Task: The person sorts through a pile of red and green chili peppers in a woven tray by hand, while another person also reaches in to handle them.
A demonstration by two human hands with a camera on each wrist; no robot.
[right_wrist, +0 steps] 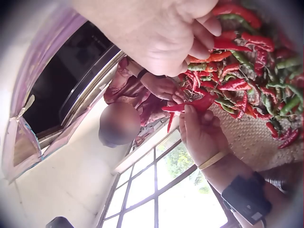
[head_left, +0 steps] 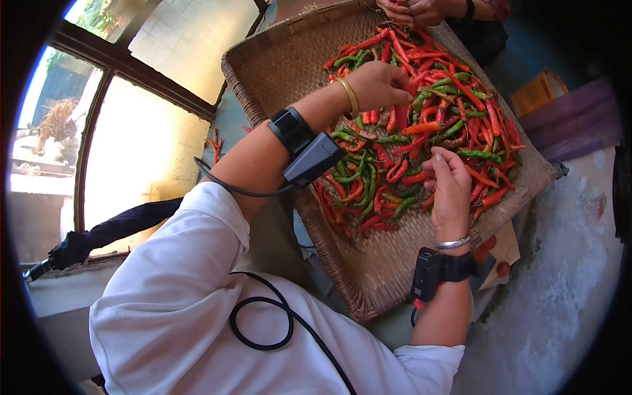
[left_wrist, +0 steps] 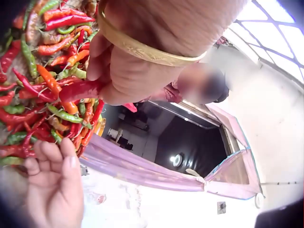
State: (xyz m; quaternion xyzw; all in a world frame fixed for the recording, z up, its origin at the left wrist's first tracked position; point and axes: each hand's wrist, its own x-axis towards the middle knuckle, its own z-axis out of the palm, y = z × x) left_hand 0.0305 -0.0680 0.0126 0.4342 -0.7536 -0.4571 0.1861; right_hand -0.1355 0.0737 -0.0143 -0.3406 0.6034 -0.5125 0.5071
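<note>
My left hand (head_left: pixel 378 85), with a gold bangle at the wrist, reaches over the heaped chilies. Between its thumb and fingers it pinches a red chili (left_wrist: pixel 80 90), which sticks out past the fingertips. Nearer my body, my right hand (head_left: pixel 451 187) hovers low by the front of the heap, a silver bracelet on its wrist. Its fingers (left_wrist: pixel 50 154) are loosely bent, and nothing shows in them in the left wrist view. Red, orange and green chilies (head_left: pixel 454 125) lie spread across a woven basket tray (head_left: pixel 266 76) under both hands.
Another person's hands (head_left: pixel 418 10) are at the tray's far edge. Windows (head_left: pixel 145 145) stand on the left, with a dark folded umbrella (head_left: pixel 125 224) below them. An orange box (head_left: pixel 540 92) and purple cloth (head_left: pixel 573 125) are at the right. A cable (head_left: pixel 263 342) hangs over my shirt.
</note>
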